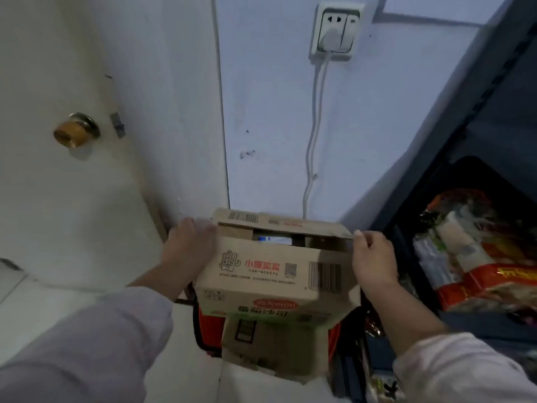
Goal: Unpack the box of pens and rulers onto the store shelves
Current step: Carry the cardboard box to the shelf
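Box (pixel 261 312): one, of cardboard, is held low in the middle of the view, close to the wall (pixel 276 112), between one white door (pixel 58 199) on the left and one dark shelf (pixel 470 117) on the right. Its two top flaps (pixel 279 222) are parted, and something white and blue is seen in the gap. Two barcodes (pixel 324 276) are printed, one on each flap. Several packs (pixel 479 257) in red and white wrap are stacked in the shelf. The left hand (pixel 189 245) is laid against the box's left side; blur hides whether its fingers curl. The right hand (pixel 374 257) is curled, with the far flap's right corner pinched between thumb and forefinger. One socket (pixel 337 30) is set high on the wall, with one plug (pixel 329 37) in it and one cable (pixel 313 126) hanging down to the box. One brass knob (pixel 76 130) is fixed to the door.
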